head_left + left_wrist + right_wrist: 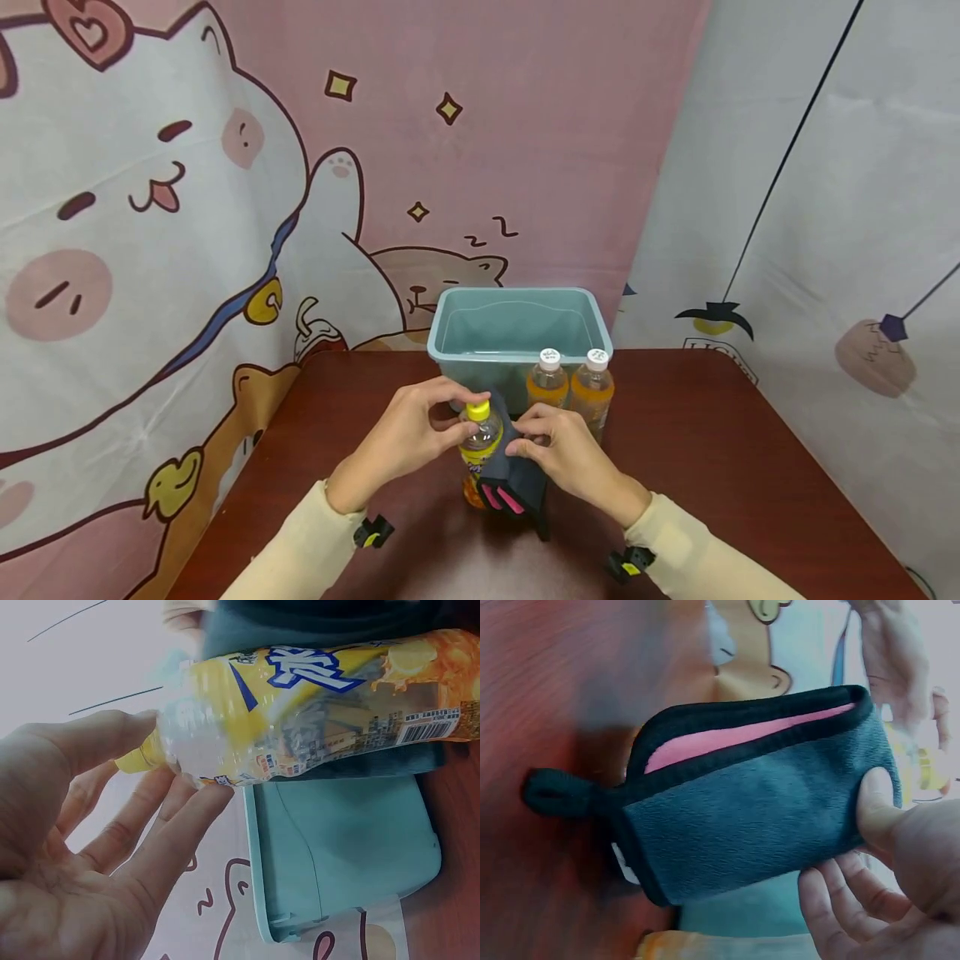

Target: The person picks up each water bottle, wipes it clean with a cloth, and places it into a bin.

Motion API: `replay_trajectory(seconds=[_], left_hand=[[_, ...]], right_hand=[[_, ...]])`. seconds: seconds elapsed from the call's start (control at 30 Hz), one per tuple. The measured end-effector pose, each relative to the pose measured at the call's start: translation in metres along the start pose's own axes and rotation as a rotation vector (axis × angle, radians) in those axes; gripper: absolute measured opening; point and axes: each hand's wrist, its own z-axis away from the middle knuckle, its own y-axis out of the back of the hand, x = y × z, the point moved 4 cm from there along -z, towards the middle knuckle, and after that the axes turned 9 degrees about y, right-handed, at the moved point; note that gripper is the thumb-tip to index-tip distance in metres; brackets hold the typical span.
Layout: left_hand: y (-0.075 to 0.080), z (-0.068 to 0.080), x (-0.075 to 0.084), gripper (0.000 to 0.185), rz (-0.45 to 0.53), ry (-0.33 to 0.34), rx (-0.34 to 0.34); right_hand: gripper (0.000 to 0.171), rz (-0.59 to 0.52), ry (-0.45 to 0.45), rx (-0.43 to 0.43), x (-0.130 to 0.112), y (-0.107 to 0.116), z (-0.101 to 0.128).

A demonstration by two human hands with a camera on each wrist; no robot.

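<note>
A clear bottle (pixel 480 450) with a yellow cap and a yellow label stands on the dark wooden table (pixel 712 450) in front of me. My left hand (pixel 420 425) pinches it near the cap; the left wrist view shows fingertips (pixel 214 791) on the bottle (pixel 315 712) shoulder. My right hand (pixel 558 454) grips a dark grey cloth (pixel 513 479) with pink lining and presses it against the bottle's right side. In the right wrist view the thumb (pixel 877 802) lies on the folded cloth (pixel 757 802).
A teal plastic bin (pixel 517 329) stands behind the bottle, open at the top. Two orange-drink bottles (pixel 572 387) with white caps stand side by side in front of its right part. Cartoon-printed fabric walls close the table's back and sides.
</note>
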Motion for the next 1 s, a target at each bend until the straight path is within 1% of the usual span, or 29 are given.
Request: replay_trajectory(seconds=[0.13, 0.2, 0.3, 0.47, 0.53, 0.63, 0.83, 1.0], left_hand=[[0.000, 0.000, 0.001, 0.044, 0.000, -0.003, 0.001], [-0.001, 0.000, 0.001, 0.044, 0.007, -0.001, -0.001], [-0.001, 0.000, 0.000, 0.045, 0.015, 0.006, -0.007], [-0.001, -0.001, 0.000, 0.045, 0.018, 0.009, -0.009], [-0.001, 0.000, 0.000, 0.045, 0.018, 0.007, -0.009], [-0.001, -0.001, -0.001, 0.044, 0.017, 0.010, -0.005], [-0.001, -0.002, -0.003, 0.040, 0.036, 0.035, -0.022], [0.000, -0.001, -0.002, 0.042, 0.021, 0.006, -0.003]], right_hand=[[0.033, 0.007, 0.027, -0.081, 0.013, -0.014, 0.006], [0.030, 0.012, 0.046, -0.117, 0.018, -0.020, 0.009], [0.024, 0.029, 0.063, -0.168, 0.024, -0.030, 0.014], [0.006, 0.087, 0.084, -0.253, 0.034, -0.042, 0.018], [0.008, 0.089, 0.081, -0.270, 0.037, -0.045, 0.018], [0.009, 0.063, 0.082, -0.252, 0.038, -0.046, 0.018], [0.013, 0.023, 0.098, -0.148, 0.035, -0.042, 0.015], [0.019, -0.024, 0.118, -0.065, 0.028, -0.032, 0.011]])
